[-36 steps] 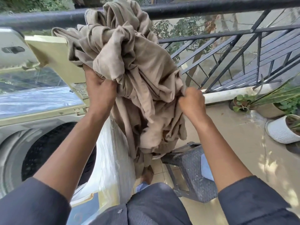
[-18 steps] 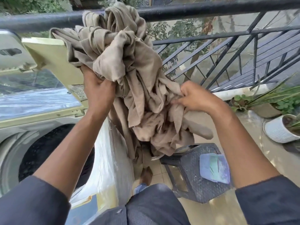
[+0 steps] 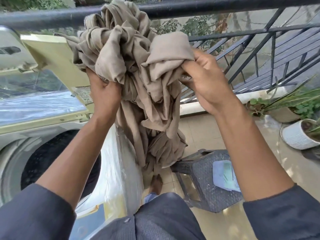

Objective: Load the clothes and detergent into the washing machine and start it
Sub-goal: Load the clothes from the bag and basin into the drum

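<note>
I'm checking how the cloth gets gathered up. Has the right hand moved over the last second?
Yes. The right hand has risen with a fold of the beige cloth, from near the dark stool up toward the railing.

clothes (image 3: 138, 80): plain beige
railing (image 3: 225, 7): black
stool (image 3: 204, 184): dark grey (woven texture)
pot (image 3: 294, 135): white, ribbed
sleeves (image 3: 34, 213): dark grey

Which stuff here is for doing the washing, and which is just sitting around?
For the washing:
beige clothes
washing machine drum
left hand
right hand

Just sitting around:
plastic stool
white plant pot
railing
</note>
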Available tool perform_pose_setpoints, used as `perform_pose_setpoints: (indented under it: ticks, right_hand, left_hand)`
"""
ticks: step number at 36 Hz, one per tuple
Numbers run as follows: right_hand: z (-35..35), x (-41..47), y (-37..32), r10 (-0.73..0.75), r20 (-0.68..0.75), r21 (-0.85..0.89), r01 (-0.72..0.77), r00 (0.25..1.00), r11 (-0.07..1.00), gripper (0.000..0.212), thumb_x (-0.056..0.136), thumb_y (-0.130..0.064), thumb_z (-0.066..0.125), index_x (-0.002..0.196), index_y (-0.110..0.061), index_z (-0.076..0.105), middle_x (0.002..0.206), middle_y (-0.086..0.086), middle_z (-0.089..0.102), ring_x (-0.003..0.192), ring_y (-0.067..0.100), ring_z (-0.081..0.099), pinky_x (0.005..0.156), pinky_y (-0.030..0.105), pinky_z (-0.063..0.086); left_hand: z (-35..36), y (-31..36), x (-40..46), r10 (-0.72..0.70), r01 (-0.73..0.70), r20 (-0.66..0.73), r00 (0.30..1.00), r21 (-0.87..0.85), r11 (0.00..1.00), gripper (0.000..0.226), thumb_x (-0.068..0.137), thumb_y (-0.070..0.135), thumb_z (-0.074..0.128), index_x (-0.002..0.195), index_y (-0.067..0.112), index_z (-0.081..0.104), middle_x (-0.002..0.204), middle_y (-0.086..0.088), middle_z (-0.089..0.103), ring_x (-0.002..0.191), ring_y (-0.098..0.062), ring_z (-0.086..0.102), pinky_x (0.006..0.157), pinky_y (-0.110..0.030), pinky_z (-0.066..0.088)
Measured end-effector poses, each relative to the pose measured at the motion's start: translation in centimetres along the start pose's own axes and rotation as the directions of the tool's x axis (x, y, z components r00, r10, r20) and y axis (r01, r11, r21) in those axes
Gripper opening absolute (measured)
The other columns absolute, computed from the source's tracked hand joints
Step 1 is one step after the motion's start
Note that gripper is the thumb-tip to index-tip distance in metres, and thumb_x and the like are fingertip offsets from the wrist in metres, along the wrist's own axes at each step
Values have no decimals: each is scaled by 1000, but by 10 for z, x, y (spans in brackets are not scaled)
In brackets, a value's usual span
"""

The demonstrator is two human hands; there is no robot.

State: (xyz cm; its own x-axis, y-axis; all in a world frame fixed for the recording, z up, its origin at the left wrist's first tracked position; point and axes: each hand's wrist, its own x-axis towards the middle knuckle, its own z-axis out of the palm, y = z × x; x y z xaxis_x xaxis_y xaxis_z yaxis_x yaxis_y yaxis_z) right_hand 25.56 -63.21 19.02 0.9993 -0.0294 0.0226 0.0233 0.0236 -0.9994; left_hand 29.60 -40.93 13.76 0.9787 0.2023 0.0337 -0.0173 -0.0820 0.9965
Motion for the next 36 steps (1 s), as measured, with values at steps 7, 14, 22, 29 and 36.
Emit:
perform_pose_setpoints:
  ticks: [7,14,22,29,36]
  right_hand:
    - [31,-4,-12,-34,180,183,0,983,983,25,107,-6,47,128,-1,59,124,22,69,117,33,67,111,52,51]
    - [41,-8,-19,2,368,-137,52,930,989,53,98,-25,51,147,-4,57,149,11,59,141,19,54,123,45,36]
    - [0,-10,7,13,135,9,-14,991,1000,39,109,-34,47,110,-10,79,111,12,79,110,29,74,96,48,58]
    - [-26,-23,109,68,-589,-300,-297,805,907,31,85,-14,59,112,-24,70,97,-2,75,89,19,73,84,46,60]
    - [-20,-47,218,737,-161,-353,-735,657,579,90,77,-23,91,152,-15,42,143,5,59,132,25,57,106,37,51]
  left_hand:
    - [-11,11,-4,-77,124,513,855,-57,991,75,85,33,80,144,-5,54,131,-15,72,123,-31,70,100,-48,57]
    - [19,7,-20,-83,105,306,948,-56,993,59,66,32,95,116,7,76,114,-4,81,111,-19,77,95,-34,60]
    - [23,8,-13,-94,92,27,995,49,995,30,82,18,75,111,23,72,119,5,76,111,-9,69,107,-45,57]
    - [17,44,-4,-56,52,-60,997,-73,996,60,83,8,76,138,-1,56,140,-17,66,125,-20,66,110,-52,54]
    - [16,82,-7,-82,77,-24,996,-148,986,44,70,23,66,113,17,59,107,-8,68,92,-17,61,61,-29,58]
